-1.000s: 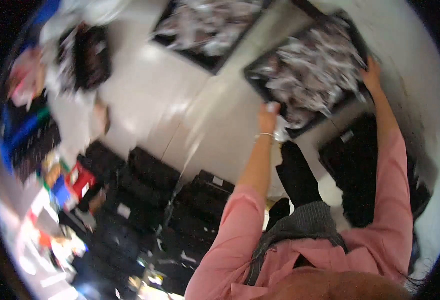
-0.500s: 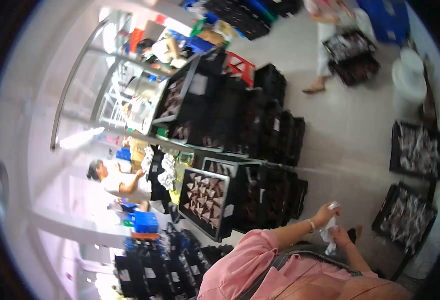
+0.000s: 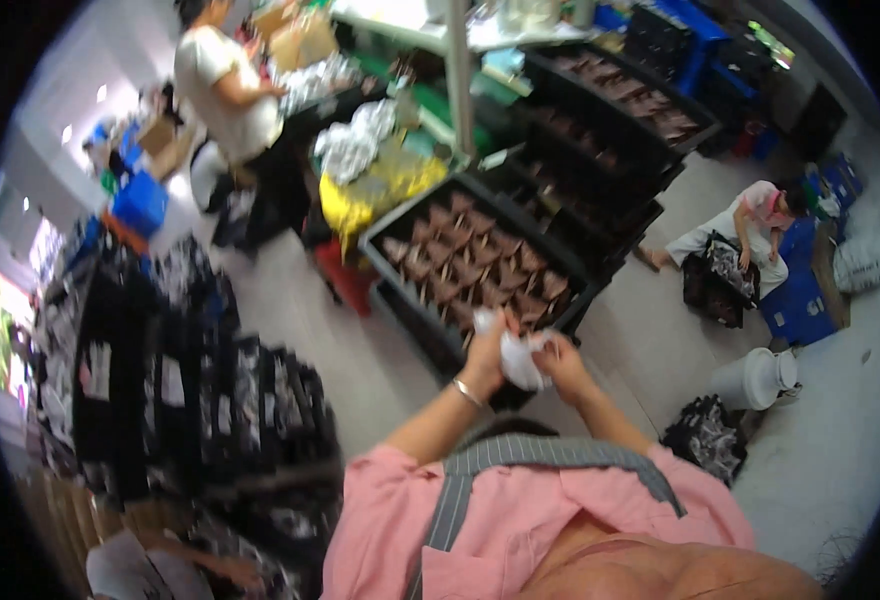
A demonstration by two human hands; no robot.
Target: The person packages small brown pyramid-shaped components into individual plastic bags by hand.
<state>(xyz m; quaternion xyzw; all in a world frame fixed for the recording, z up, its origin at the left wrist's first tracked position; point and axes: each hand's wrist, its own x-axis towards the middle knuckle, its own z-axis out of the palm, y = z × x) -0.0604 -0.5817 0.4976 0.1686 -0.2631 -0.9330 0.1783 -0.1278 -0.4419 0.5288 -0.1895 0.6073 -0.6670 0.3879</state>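
Half a second before, the view had looked across stacked crates with the hands low at the right; it had since swung so that both hands met at the middle, over an open crate. A second before, the hands had been reaching apart to a tray of white packets on the floor.

At the left stood tall stacks of black crates (image 3: pixel 210 400), pale rectangular labels on their sides. Above them a person in a white top (image 3: pixel 222 90) stood beside a blue box (image 3: pixel 140 205) and brown cartons. Near the middle top lay a yellow bag (image 3: pixel 380 190) with silvery packets heaped on it.

The left hand (image 3: pixel 485 362) and the right hand (image 3: pixel 563 362) had their fingers clamped together on a crumpled white packet (image 3: pixel 520 358), held between them just over the near edge of a black crate (image 3: pixel 415 300) filled with rows of brown folded packets.

Toward the right a seated person in pink and white (image 3: pixel 735 230) bent over a dark crate beside a blue crate (image 3: pixel 795 300). A white bucket (image 3: pixel 755 378) stood below on the floor.
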